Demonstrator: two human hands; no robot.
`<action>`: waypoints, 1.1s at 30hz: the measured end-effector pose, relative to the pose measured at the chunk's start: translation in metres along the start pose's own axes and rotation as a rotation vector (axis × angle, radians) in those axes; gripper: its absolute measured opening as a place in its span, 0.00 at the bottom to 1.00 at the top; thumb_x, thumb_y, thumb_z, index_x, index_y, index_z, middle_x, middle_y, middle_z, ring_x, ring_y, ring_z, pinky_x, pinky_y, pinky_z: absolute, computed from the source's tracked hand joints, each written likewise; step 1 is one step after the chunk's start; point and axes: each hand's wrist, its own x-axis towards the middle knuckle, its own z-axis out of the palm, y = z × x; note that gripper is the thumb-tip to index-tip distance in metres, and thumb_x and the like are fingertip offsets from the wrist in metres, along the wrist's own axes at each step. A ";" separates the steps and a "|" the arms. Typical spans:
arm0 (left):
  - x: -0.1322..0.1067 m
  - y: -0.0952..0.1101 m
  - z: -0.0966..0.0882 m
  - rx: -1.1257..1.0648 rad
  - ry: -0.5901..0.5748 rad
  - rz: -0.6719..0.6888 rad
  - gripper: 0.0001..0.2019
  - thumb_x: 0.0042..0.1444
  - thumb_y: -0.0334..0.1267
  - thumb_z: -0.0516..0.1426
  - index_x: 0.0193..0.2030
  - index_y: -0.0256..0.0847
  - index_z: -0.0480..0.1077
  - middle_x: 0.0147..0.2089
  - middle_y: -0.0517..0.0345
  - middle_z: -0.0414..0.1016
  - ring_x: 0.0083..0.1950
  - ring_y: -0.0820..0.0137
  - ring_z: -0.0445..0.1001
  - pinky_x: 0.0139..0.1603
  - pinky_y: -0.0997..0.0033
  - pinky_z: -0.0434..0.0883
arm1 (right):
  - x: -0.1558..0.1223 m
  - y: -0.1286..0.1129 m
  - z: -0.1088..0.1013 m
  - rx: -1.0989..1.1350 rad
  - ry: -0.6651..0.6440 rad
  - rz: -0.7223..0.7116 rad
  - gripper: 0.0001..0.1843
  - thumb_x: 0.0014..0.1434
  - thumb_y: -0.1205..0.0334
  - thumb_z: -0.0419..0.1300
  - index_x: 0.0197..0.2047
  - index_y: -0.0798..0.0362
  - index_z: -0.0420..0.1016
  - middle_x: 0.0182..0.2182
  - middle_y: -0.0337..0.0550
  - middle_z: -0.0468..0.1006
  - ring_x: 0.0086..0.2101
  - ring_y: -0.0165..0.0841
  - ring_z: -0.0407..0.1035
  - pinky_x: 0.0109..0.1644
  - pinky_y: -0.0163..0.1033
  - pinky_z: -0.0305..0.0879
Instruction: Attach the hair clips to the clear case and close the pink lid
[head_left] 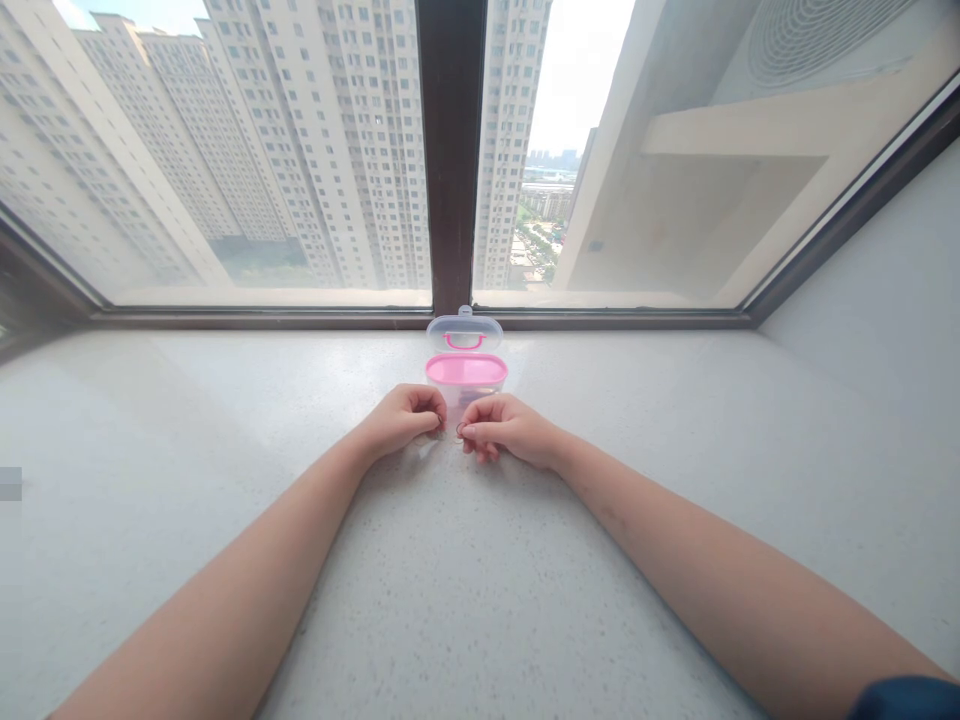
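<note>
My left hand point(411, 412) is closed in a pinch just above the sill. A tiny dark bit shows at its fingertips, too small to name. Facing it, a short gap away, my right hand point(513, 428) pinches a small thin dark ring point(460, 430) between thumb and forefinger; its other fingers curl below. Right behind both hands stands a clear plastic box with a pink rim and inner tray point(466, 369). Its clear lid point(465, 332), with a pink handle, is tipped up at the back. My hands partly hide the box's front.
The pale speckled sill point(450, 600) spreads out under both arms. Behind the box rises a window with a dark frame post point(453, 160), tall buildings beyond it. A white wall point(885, 250) closes off the right side.
</note>
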 end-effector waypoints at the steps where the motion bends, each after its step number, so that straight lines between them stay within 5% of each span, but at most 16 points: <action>1: 0.000 0.000 0.000 0.000 -0.002 0.003 0.05 0.42 0.29 0.53 0.27 0.36 0.69 0.26 0.59 0.72 0.28 0.73 0.69 0.31 0.74 0.65 | 0.000 0.000 0.000 0.000 0.001 0.000 0.10 0.53 0.59 0.63 0.32 0.58 0.72 0.25 0.42 0.76 0.21 0.25 0.69 0.21 0.29 0.59; 33: -0.001 0.003 0.001 0.058 0.010 0.009 0.04 0.47 0.34 0.58 0.28 0.34 0.71 0.26 0.59 0.72 0.29 0.74 0.68 0.31 0.74 0.63 | 0.000 -0.001 0.001 -0.017 -0.002 -0.009 0.10 0.54 0.59 0.63 0.32 0.58 0.72 0.26 0.42 0.75 0.22 0.25 0.69 0.21 0.29 0.59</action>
